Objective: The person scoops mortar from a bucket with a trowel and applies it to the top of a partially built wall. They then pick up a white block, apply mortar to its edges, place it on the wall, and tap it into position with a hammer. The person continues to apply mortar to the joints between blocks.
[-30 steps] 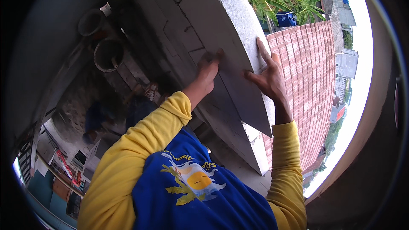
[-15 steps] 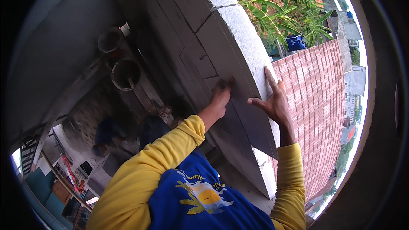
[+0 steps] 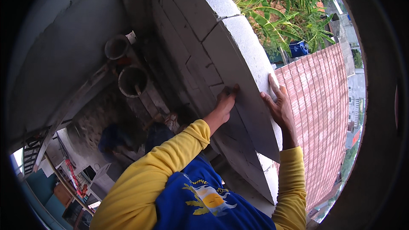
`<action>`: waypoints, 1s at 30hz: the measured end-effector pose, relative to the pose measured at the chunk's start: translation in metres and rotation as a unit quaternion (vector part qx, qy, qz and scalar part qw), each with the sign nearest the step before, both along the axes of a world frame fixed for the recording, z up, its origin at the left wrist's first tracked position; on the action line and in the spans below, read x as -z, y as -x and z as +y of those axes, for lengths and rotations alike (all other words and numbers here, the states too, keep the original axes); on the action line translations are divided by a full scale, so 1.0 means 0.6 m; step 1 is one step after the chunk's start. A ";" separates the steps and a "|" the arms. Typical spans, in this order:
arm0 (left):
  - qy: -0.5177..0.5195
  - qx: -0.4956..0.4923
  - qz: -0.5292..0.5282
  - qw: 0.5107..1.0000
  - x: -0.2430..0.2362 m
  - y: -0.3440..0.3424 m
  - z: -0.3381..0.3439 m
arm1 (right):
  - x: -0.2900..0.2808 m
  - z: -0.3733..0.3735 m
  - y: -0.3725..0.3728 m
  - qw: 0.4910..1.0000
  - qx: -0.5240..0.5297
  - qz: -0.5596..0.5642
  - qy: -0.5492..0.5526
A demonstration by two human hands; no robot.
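Observation:
A pale grey block wall (image 3: 228, 61) with a white top edge curves through the middle of the view. Against its inner face, near a joint between blocks, my left hand (image 3: 224, 105) presses with fingers bent together; what they hold, if anything, is hidden. My right hand (image 3: 281, 110) grips the upper block (image 3: 251, 102) over its top edge. Its thumb rests at the inner edge and its fingers reach the outer side. A thin line runs along the inner face just below the top.
Beyond the wall lie a red tiled roof (image 3: 315, 110), green plants (image 3: 272, 12) and a blue container (image 3: 298, 48). Down inside stand two buckets (image 3: 133, 81), one with a handle sticking out. A dark-clothed person (image 3: 114, 138) bends at lower left, near clutter and a pole (image 3: 59, 174).
My right hand's thumb and fingers have come closer together, and the thumb now meets the block's inner edge. My left hand stays at the inner face. The whole view has shifted slightly.

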State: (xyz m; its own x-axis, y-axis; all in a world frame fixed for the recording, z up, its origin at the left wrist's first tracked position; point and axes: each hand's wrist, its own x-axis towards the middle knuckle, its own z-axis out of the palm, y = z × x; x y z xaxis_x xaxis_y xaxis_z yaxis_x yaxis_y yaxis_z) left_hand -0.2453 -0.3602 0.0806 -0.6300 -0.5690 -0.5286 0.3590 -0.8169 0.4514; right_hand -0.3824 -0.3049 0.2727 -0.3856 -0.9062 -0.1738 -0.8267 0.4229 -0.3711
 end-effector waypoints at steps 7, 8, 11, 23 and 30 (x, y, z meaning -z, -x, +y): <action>0.007 0.025 0.002 1.000 0.007 -0.004 0.000 | 0.015 0.008 0.006 1.000 -0.008 0.017 0.024; 0.005 0.028 0.003 1.000 0.008 -0.004 -0.002 | 0.016 0.007 0.008 0.999 -0.008 0.019 0.025; 0.002 0.029 0.031 0.999 0.005 -0.009 -0.002 | 0.016 0.010 0.006 1.000 0.001 0.013 0.024; 0.020 0.039 -0.021 0.999 -0.009 -0.033 -0.031 | 0.021 0.002 0.027 0.999 -0.033 0.023 0.014; 0.311 -0.091 -0.233 0.917 -0.048 -0.085 -0.074 | -0.036 0.114 0.109 0.991 0.057 -0.121 0.018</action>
